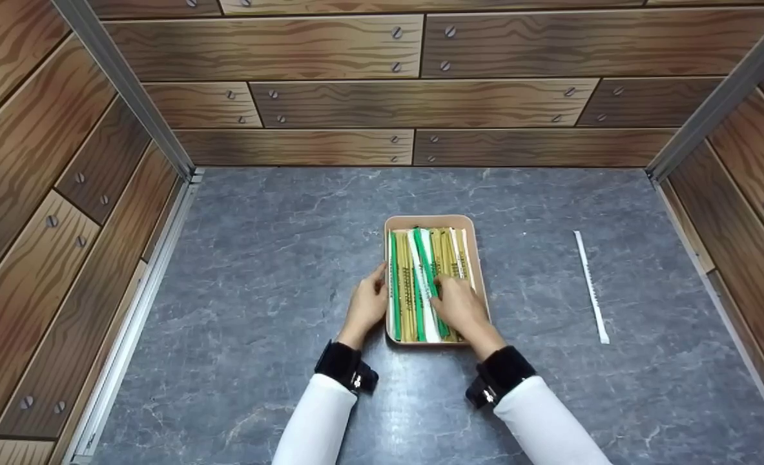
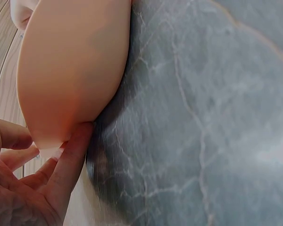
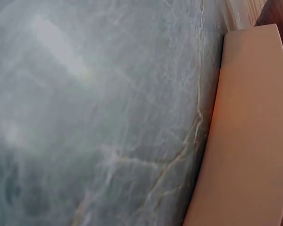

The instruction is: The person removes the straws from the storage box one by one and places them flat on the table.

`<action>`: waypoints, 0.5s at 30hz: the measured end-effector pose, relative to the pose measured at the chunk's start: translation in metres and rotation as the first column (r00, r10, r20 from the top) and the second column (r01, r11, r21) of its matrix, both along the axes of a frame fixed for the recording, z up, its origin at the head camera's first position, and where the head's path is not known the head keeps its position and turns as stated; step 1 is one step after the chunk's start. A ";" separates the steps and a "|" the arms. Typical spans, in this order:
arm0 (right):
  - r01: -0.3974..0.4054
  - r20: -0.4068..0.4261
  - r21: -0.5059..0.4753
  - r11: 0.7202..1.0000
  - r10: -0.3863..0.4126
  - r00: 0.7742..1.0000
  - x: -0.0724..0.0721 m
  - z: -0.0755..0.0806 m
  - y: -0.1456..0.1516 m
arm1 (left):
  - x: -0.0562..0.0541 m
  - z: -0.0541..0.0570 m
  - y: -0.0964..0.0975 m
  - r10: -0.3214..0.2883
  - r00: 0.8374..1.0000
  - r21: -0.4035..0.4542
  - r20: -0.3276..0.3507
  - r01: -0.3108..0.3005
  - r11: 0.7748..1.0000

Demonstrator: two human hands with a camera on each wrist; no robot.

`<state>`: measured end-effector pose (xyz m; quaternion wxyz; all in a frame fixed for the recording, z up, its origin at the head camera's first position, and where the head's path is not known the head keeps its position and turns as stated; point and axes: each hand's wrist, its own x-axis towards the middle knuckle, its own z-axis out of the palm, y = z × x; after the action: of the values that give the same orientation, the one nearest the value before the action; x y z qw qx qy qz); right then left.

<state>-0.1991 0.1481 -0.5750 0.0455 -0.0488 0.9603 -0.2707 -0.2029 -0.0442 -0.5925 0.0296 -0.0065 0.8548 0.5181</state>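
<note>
A shallow tan tray [image 1: 480, 284] stands on the grey marbled surface, filled with slim paper-wrapped sticks [image 1: 406, 303] that look like wrapped straws, in green, white and brown-gold. Most lie lengthwise; a white one and a green one [image 1: 424, 255] slant across the top. My left hand [image 1: 366, 302] holds the tray's left side; the left wrist view shows its fingers against the tan wall [image 2: 75, 56]. Over the right half of the sticks is my right hand [image 1: 460, 303], fingers bent down near the slanted green one. Whether they pinch it is hidden. The right wrist view shows mainly the tray wall [image 3: 250, 117].
One white wrapped stick [image 1: 591, 287] lies by itself on the surface to the right of the tray. Wood-patterned panels [image 1: 330, 103] stand behind and on both sides, with grey metal posts [image 1: 139, 97] at the back corners.
</note>
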 end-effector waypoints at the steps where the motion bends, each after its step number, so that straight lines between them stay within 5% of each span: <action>1: 0.000 0.006 0.011 1.000 0.000 1.000 0.000 0.000 0.000 | 0.000 0.000 0.000 -0.001 1.000 0.004 0.001 0.001 1.000; 15: 0.000 0.064 0.028 1.000 -0.002 0.998 -0.001 0.001 0.000 | 0.000 0.000 0.000 -0.006 1.000 -0.009 -0.021 0.005 1.000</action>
<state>-0.1998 0.1482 -0.5739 0.0770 -0.0389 0.9621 -0.2586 -0.2026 -0.0445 -0.5927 0.0221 0.0010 0.8574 0.5141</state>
